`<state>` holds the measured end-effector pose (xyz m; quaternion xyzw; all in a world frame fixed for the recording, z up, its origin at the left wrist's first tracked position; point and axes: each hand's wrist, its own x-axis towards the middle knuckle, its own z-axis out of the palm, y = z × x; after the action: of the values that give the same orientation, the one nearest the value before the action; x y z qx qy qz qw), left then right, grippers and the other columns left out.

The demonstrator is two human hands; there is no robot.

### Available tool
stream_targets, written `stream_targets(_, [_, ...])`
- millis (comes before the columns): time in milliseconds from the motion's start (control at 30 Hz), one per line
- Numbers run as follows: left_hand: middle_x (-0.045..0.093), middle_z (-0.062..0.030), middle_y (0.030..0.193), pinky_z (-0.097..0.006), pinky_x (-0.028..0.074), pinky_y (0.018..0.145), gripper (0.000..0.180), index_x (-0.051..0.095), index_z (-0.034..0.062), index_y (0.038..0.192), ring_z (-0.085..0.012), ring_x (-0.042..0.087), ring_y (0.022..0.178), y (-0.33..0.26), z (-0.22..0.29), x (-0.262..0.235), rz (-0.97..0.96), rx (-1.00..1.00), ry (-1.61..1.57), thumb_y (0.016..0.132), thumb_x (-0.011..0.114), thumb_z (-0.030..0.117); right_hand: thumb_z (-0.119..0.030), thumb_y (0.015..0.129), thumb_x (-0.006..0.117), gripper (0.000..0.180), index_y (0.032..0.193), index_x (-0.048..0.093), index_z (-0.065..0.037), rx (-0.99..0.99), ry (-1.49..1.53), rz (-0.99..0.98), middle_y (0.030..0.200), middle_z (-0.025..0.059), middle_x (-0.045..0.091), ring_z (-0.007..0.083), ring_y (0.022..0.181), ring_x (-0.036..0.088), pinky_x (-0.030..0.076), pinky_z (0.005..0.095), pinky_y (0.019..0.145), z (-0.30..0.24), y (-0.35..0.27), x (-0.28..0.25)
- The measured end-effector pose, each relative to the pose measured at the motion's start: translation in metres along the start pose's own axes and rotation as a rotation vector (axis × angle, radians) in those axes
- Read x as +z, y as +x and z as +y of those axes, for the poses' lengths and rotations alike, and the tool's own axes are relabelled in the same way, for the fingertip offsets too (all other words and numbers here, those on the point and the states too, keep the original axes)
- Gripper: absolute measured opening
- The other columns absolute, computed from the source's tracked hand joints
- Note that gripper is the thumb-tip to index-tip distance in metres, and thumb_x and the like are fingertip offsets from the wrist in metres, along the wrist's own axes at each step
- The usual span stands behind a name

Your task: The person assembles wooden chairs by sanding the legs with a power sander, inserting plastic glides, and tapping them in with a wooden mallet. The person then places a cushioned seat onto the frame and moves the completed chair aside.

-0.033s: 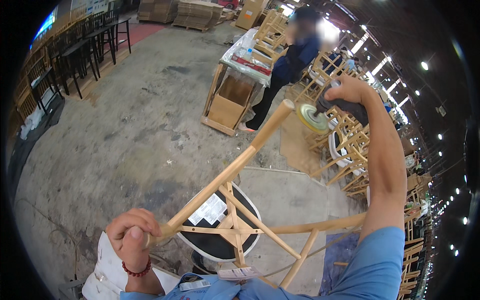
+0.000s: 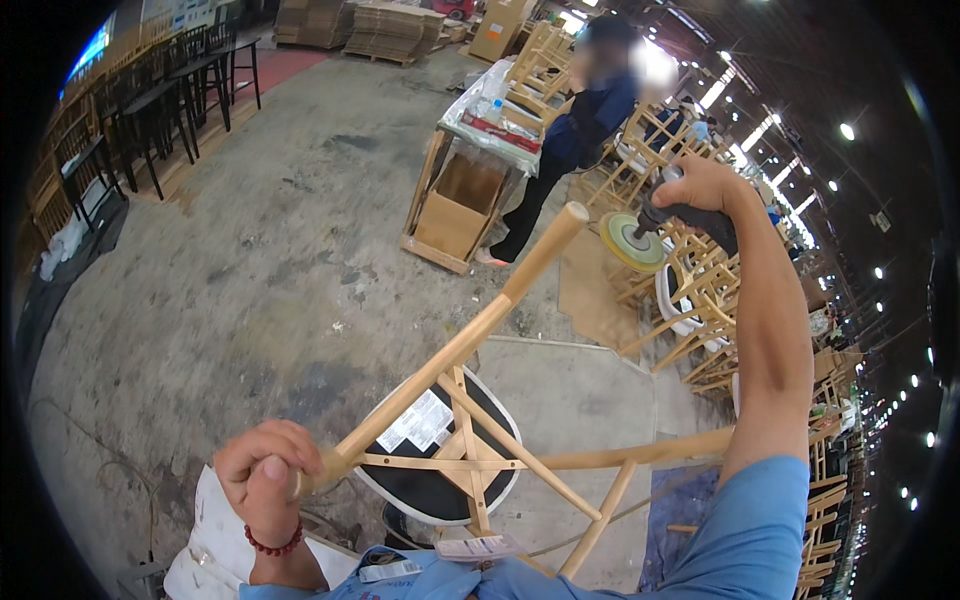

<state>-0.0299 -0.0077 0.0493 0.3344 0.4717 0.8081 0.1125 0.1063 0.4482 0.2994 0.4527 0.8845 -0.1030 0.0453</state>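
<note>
Past the far tip of the chair (image 2: 470, 335) stand a table (image 2: 433, 254) with a box (image 2: 450, 222) beneath and a co-worker (image 2: 575, 135) in dark clothes; pale chairs (image 2: 690, 300) crowd the right, behind the tool (image 2: 710, 221). Black chairs (image 2: 165, 95) line the upper left, and flat cardboard (image 2: 392, 28) is piled at the top. The person's right forearm hides the end of one rail. The chair hangs over stained concrete, its round, smooth wooden bars meeting below a black, white-edged seat (image 2: 375, 490). The left hand (image 2: 265, 468) has its grip closed around the near end of a bar; the right hand's (image 2: 700, 185) grip wraps the tool, its round, yellow-green disc (image 2: 618, 232) just beside the tip, apart from it.
</note>
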Motion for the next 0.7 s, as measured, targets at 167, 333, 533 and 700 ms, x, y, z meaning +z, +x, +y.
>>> stream_targets(167, [0.061, -0.0126, 0.065, -0.033, 0.044, 0.057, 0.033, 0.062, -0.0018, 0.075, -0.02, 0.058, 0.058, -0.003, -0.001, 0.002, 0.019, -0.021, -0.005, 0.092, 0.058, 0.026, -0.03, 0.075, 0.073, 0.041, 0.1, 0.063, 0.001, -0.085, 0.179, -0.053, 0.076, 0.0127, 0.067, 0.0185, 0.055, 0.065, 0.053, 0.0321, 0.048, 0.007, -0.008, -0.013])
stream_targets(333, [0.062, -0.0135, 0.066, -0.032, 0.045, 0.058, 0.033, 0.063, -0.0034, 0.076, -0.0203, 0.059, 0.059, -0.005, 0.001, 0.002, -0.013, 0.038, -0.005, 0.092, 0.056, 0.025, -0.032, 0.077, 0.073, 0.04, 0.094, 0.067, 0.003, -0.082, 0.138, -0.118, 0.067, 0.0122, 0.066, 0.0213, 0.051, 0.064, 0.053, 0.0345, 0.049, -0.023, 0.012, -0.013])
stream_targets(533, [0.062, -0.0138, 0.066, -0.031, 0.045, 0.057, 0.033, 0.064, -0.0052, 0.078, -0.0204, 0.059, 0.06, -0.004, -0.004, 0.0, 0.012, 0.019, -0.015, 0.091, 0.055, 0.024, -0.031, 0.078, 0.074, 0.04, 0.092, 0.068, 0.005, -0.014, 0.036, -0.104, 0.071, 0.0137, 0.068, 0.0221, 0.054, 0.067, 0.054, 0.0342, 0.049, -0.02, 0.007, -0.018])
stream_targets(700, [0.062, -0.0137, 0.067, -0.032, 0.046, 0.057, 0.033, 0.064, -0.0055, 0.079, -0.0196, 0.059, 0.061, -0.005, -0.004, -0.003, 0.003, 0.037, -0.003, 0.092, 0.054, 0.024, -0.03, 0.079, 0.073, 0.038, 0.095, 0.068, 0.004, -0.045, 0.266, -0.124, 0.068, 0.013, 0.066, 0.0215, 0.049, 0.063, 0.052, 0.0336, 0.047, -0.026, 0.003, -0.019])
